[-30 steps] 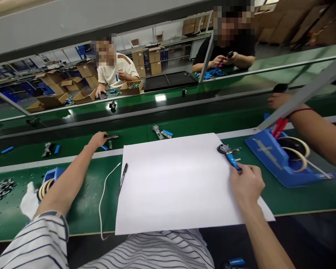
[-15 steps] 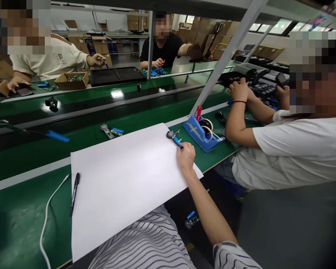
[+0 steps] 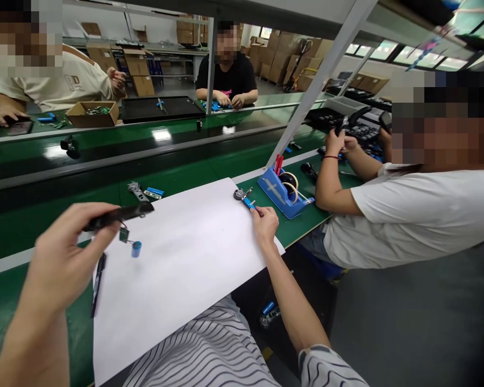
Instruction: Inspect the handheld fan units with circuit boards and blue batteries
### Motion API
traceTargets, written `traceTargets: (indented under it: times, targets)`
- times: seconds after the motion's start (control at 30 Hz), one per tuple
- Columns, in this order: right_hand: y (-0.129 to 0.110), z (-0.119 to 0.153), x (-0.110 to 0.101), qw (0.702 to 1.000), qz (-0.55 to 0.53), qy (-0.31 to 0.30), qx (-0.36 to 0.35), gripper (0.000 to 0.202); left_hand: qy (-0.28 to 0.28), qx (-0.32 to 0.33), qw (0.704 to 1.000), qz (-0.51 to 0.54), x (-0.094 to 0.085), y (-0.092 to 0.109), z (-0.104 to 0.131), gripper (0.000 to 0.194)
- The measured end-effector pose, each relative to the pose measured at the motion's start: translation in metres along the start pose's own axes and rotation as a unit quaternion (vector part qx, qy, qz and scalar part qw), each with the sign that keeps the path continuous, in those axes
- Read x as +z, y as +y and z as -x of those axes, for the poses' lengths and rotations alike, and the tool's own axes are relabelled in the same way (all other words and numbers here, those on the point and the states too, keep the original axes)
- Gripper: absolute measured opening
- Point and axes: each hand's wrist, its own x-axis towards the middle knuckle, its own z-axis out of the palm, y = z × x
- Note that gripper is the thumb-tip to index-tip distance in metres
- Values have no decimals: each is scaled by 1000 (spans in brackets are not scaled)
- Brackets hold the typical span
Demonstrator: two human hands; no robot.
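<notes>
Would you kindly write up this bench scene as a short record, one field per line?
Left hand: grips a dark part; a small circuit board and a blue cylinder hang beneath it
Right hand: holds a blue part with a round end, at the sheet's right side
Work surface: white sheet on a green bench
Sheet's left edge: black pen
Right of sheet: blue tape dispenser
Nearby people: one across in black, one across in cream, one at right in white

The left grip hides one end of a dark part; the view's edge crops the forearm.
</notes>
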Motion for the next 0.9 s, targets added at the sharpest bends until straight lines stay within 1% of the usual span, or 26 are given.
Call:
traceTargets:
  times: [0.07,0.13,0.23,0.3,0.47,0.57,0.77,0.83,0.9]
  targets:
    - [0,-1,-1,1000,-5,-7,3,26,-28,-4,999,31,16,-2,12,24]
    - [0,-3,-3,1000,-9,-13,5,25,-51,-17,997,60,30,-9,22,24]
    - [0,-7,-6,999,-19,-27,8,25,-67,-42,991,106,47,-20,36,23]
    - [0,-7,-9,999,-28,-37,17,27,-76,-59,986,136,56,-23,43,21]
    - [3,-6,-13,997,-48,-47,39,27,-76,-93,963,242,71,-27,54,18]
    - [4,-7,-14,995,-64,-55,54,24,-97,-124,944,290,82,-33,57,20]
    - [7,-17,-14,986,-86,-84,112,22,-148,-156,927,308,107,-46,65,26]
    - [7,-23,-13,983,-89,-87,132,26,-156,-164,923,312,110,-47,66,27]
    - [7,-31,-11,980,-96,-92,146,30,-173,-164,920,311,109,-43,66,23]
